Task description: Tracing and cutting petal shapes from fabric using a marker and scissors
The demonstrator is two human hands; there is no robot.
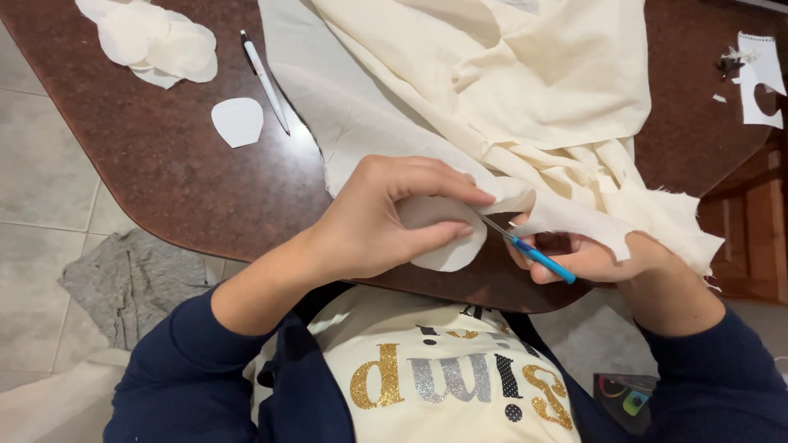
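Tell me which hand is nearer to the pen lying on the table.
Left. The left hand pinches a rounded fabric piece just below the pen; the right hand, holding blue-handled scissors, sits farther off to the right.

No package, sign or label can be seen. The only possible screen is a small dark device (625, 399) on the floor, low and to the right of the grip of the right hand (587, 256), beyond the edge of the surface (164, 172). It is a dark rectangle with rounded colourful shapes in green, pink and orange on it. It is partly hidden by the dark blue sleeve (722, 377).
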